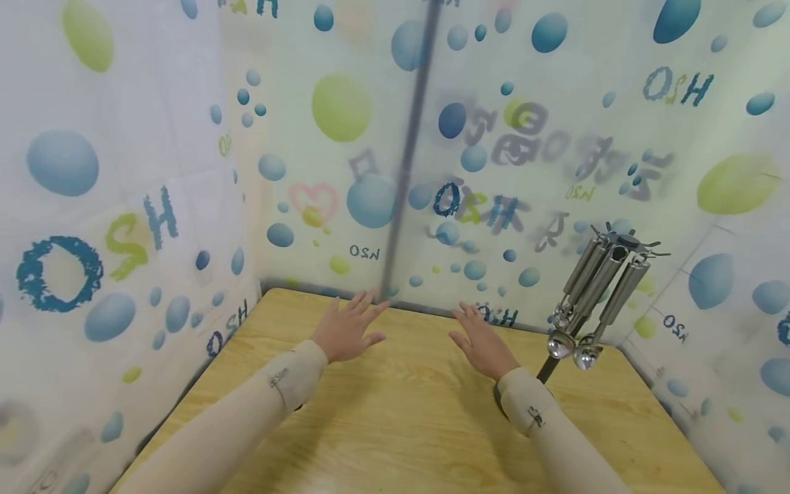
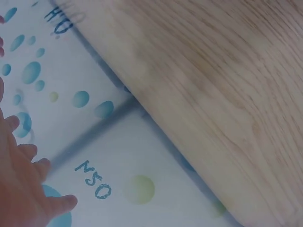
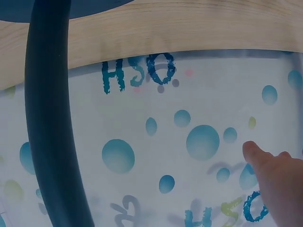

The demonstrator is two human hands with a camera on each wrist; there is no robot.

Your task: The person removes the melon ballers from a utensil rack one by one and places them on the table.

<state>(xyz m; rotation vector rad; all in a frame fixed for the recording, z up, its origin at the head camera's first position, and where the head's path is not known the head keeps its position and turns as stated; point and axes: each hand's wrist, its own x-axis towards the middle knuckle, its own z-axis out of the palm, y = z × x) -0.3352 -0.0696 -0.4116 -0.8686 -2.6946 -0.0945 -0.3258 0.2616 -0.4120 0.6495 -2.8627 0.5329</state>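
In the head view my left hand [image 1: 345,331] is held over the wooden table [image 1: 395,425], fingers spread and holding nothing. Opposite it, my right hand [image 1: 486,346] also has its fingers extended, with nothing in it. Close by on the right is a dark stand [image 1: 546,370]; several shiny metal utensils [image 1: 617,295] with rounded heads hang from its top, their exact kind unclear. My right forearm partly hides the base. The left wrist view catches fingers of the left hand [image 2: 21,189] at its edge. In the right wrist view, the curved dark pole [image 3: 52,113] stands apart from the right hand [image 3: 279,177].
Curtains [image 1: 296,151] printed with blue and green dots and lettering surround the table on the left, back and right. A dark vertical bar [image 1: 410,137] shows through the back curtain. The table's far edge [image 1: 426,312] lies close to that curtain.
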